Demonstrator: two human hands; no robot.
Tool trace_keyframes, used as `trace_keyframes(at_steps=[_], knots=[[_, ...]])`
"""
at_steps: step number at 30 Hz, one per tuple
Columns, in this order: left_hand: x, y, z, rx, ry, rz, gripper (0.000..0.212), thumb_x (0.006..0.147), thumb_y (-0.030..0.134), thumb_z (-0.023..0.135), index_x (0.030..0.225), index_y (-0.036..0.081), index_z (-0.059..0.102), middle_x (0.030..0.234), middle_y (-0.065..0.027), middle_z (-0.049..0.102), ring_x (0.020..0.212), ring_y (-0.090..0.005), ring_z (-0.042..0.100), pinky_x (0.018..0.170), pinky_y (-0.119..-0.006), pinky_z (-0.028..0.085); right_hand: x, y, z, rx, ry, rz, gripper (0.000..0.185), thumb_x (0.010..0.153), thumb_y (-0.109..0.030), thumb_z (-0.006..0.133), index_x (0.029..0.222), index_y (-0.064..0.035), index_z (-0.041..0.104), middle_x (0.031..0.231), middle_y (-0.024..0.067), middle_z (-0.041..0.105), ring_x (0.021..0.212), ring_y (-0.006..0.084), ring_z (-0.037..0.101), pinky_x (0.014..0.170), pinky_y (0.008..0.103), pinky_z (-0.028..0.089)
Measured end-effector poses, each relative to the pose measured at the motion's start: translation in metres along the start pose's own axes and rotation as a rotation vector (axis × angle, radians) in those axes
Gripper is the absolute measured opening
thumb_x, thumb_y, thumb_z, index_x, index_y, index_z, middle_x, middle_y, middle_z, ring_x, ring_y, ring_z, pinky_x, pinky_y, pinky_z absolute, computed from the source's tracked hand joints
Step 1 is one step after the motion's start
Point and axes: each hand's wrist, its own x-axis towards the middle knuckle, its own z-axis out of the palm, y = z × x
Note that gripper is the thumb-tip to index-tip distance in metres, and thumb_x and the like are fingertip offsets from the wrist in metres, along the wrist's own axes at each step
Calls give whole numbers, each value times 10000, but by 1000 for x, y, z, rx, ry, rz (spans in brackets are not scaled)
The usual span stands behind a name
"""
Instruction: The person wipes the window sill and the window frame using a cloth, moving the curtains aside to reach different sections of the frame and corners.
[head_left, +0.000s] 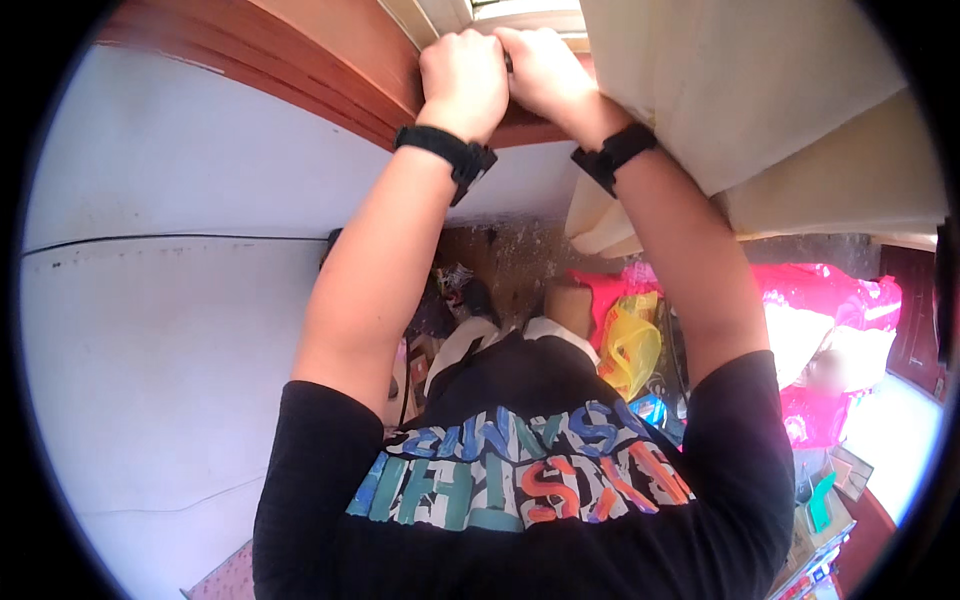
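Note:
Both my hands are raised side by side at the reddish-brown wooden window frame (405, 90), near the bright window opening (525, 9). My left hand (465, 82) is curled with its knuckles away from me. My right hand (546, 75) is curled close beside it, thumb side toward the left hand. A small dark object (509, 62) shows in the gap between them; its kind cannot be made out. The fingertips are hidden behind the hands. A pale beige curtain (720, 82) hangs right beside my right hand and forearm.
A white wall (172, 322) with a black cable (180, 237) runs along the left. Below, around my legs, lie a yellow plastic bag (631, 345), a cardboard box (568, 309) and other clutter. A bright pink bundle (832, 296) is at the right, above a box holding a green item (821, 502).

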Motion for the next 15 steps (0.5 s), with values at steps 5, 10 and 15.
trace_keyframes(at_steps=[5,10,15], knots=[[-15,0,7,-3,-34,35,199,873,135,573,830,49,747,877,-177,740,840,-367,738,728,-484,598,-10,0,-4,44,-141,-52,223,784,-163,704,947,-13,682,891,247,696,879,458,662,790,497,545],[-87,13,-38,21,-219,33,87,810,50,648,758,48,718,827,-179,734,807,-347,748,679,-458,603,-41,-45,-35,109,-373,-68,226,735,-95,747,949,-55,689,894,178,701,910,381,675,808,426,548],[-45,-8,-111,179,321,341,147,803,54,606,919,35,694,880,-88,665,905,-281,633,774,-393,478,-18,-69,-34,276,326,34,243,827,-27,702,1064,-67,672,941,141,694,929,354,666,835,395,539]])
